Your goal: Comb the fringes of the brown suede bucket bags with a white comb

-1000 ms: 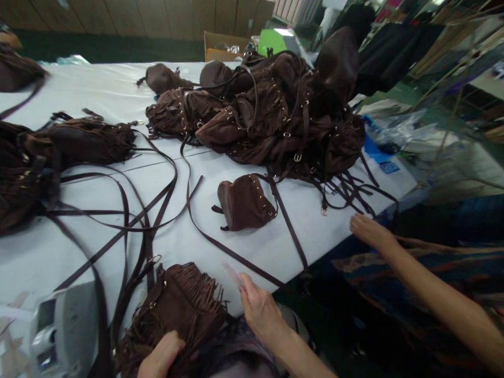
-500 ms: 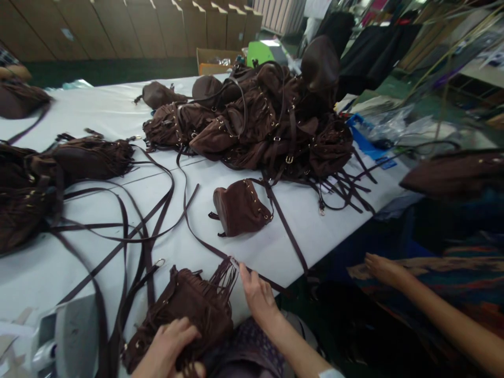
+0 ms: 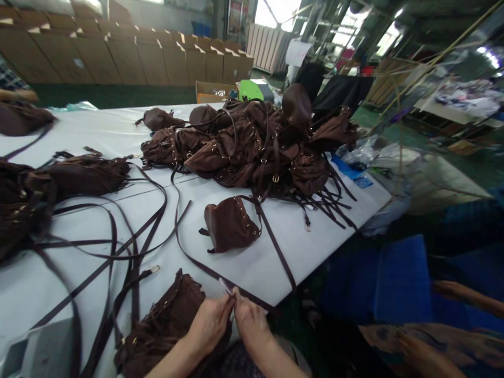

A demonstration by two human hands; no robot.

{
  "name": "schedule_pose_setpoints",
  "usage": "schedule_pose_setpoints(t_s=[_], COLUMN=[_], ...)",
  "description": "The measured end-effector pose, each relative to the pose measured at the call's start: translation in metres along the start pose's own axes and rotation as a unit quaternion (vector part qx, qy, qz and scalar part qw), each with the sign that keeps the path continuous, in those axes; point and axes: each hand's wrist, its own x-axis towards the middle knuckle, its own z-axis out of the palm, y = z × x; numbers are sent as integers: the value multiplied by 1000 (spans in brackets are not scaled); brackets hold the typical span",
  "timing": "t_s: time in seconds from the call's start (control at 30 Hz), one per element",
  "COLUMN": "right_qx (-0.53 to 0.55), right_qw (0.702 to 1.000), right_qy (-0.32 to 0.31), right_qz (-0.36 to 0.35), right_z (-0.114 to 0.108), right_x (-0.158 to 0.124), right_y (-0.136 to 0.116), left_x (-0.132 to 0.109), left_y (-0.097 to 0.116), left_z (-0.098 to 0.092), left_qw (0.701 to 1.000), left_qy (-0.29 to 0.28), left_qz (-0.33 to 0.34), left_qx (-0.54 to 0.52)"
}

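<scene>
My left hand (image 3: 210, 321) and my right hand (image 3: 249, 317) meet fingertip to fingertip near the table's front edge, both closed in a pinch. A slim pale piece (image 3: 224, 285) juts up and left from the joined fingertips; its kind is too small to tell. What my left fingers pinch is hidden. Under and beside my left forearm lies a brown fringed bag (image 3: 167, 317), partly covered by the arm. A long dark strap (image 3: 200, 266) runs just behind my hands. Beyond it a small brown pouch (image 3: 232, 224) lies on the white table (image 3: 275, 268).
A heap of brown bags (image 3: 236, 142) covers the table's far side. More bags (image 3: 86, 173) and tangled straps (image 3: 129, 247) lie to the left. A grey device (image 3: 51, 349) stands front left. At right are blue bins (image 3: 401, 278) and another person's arm (image 3: 464, 295).
My left hand has left the bag's body and come up against my right hand. The view has tilted up. At right, a brown bag has moved from mid-air onto the heap.
</scene>
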Motion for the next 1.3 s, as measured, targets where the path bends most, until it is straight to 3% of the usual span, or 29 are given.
schedule_pose_setpoints(t_s=[0.1, 0.17, 0.33, 0.47, 0.63, 0.8, 0.87, 1.03, 1.13, 1.3], right_qx=[28, 38, 83, 154, 381, 397, 402, 444, 477, 552], right_qw=[999, 999, 996, 987, 919, 911, 908, 888, 871, 809], right_qy=[-18, -26, -34, -42, -73, -70, -72, -90, -107, -194], right_qz=[10, 5, -6, -5, 76, 87, 91, 78, 49, -55], right_z=[11, 12, -9, -26, -36, -40, -38, -34, -42, -68], right_x=[-7, -8, 1, 7, 21, 22, 17, 15, 31, 74], right_y=[4, 13, 30, 25, 33, 59, 61, 53, 49, 24], left_x=[-20, -30, -51, -59, -63, -85, -96, -113, -120, -145], left_y=[10, 15, 15, -3, -16, -9, -8, -22, -43, -67], left_z=[-8, -14, -15, -13, -8, -10, -12, -9, -13, -40], left_qw=[997, 999, 992, 983, 984, 985, 982, 958, 967, 970], left_qy=[-46, -39, 27, 93, 86, 141, 107, -55, -53, 31], left_qz=[34, 21, -43, -78, -98, -90, -97, -192, -120, 85], left_qx=[48, 22, -118, -140, -118, 54, 122, 206, 218, 227])
